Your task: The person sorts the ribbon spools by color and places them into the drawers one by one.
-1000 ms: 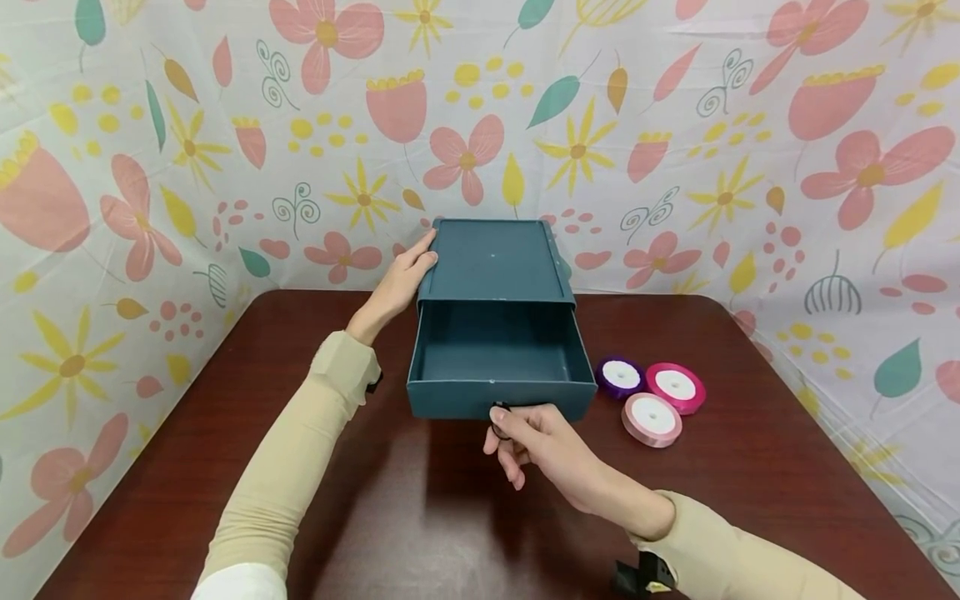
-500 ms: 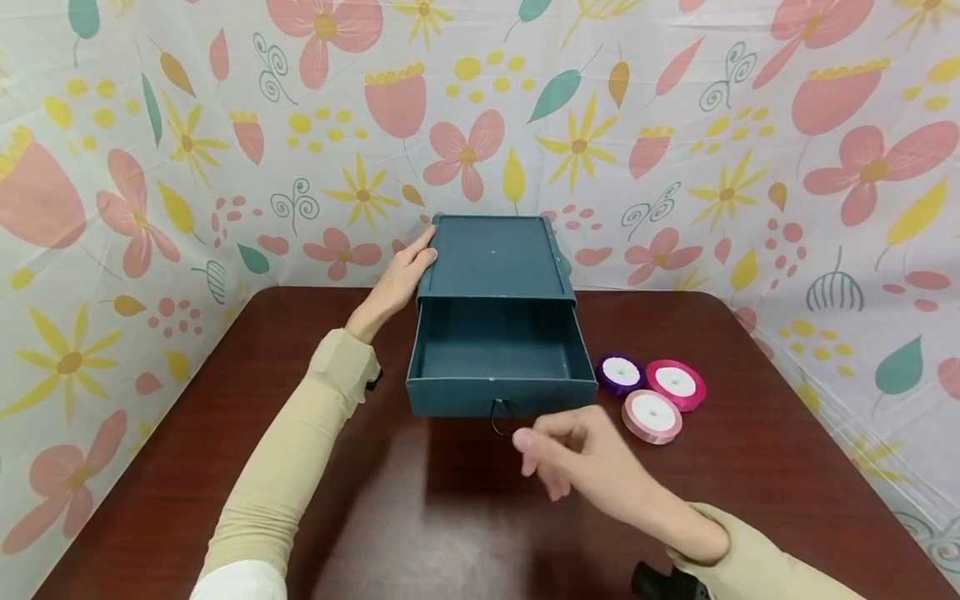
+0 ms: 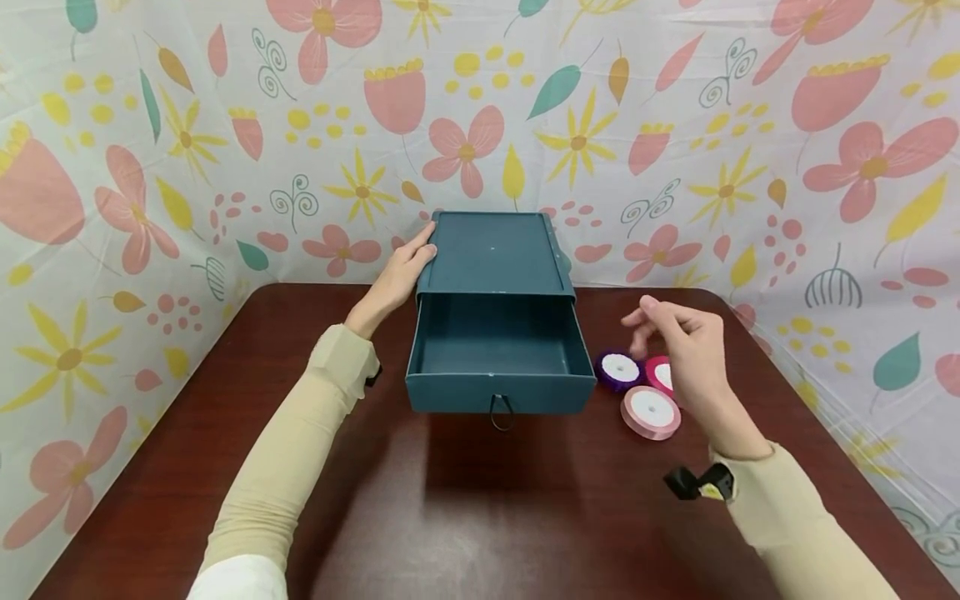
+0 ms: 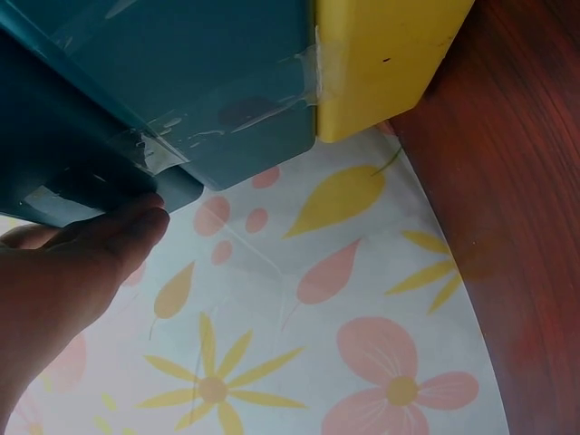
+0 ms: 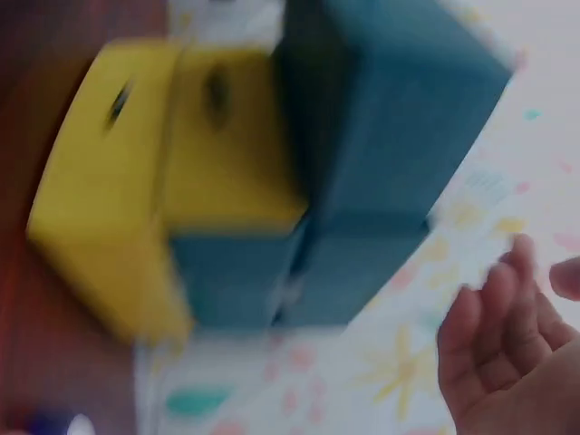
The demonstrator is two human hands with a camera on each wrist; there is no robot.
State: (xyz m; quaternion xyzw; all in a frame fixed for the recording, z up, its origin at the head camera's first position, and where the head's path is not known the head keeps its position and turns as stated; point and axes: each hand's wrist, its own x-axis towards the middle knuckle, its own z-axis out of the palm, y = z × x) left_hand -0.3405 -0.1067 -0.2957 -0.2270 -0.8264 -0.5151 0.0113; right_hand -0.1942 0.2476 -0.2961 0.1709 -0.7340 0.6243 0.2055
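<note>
A dark teal drawer box (image 3: pixel 495 254) has its drawer (image 3: pixel 450 393) pulled out toward me, and the drawer's inside is bare. From the drawer's front hangs a thin dark ring pull (image 3: pixel 501 414). My left hand (image 3: pixel 396 279) rests along the box's upper left edge; in the left wrist view its straight fingers (image 4: pixel 131 231) touch the casing. My right hand (image 3: pixel 688 346), fingers loosely bent and holding nothing, is in the air above three ribbon spools: purple (image 3: pixel 619 372), magenta (image 3: pixel 660 375) and pink (image 3: pixel 651 413). It partly hides the magenta one.
Yellow boxes (image 5: pixel 100 172) stand under the teal ones, as both wrist views show; the right wrist view is blurred. The brown table (image 3: pixel 360 517) ends at a flower-printed cloth (image 3: pixel 480 75) behind and at the sides.
My right hand has let go of the ring pull and moved right and up, over the spools. The left hand and the pulled-out drawer stay where they were.
</note>
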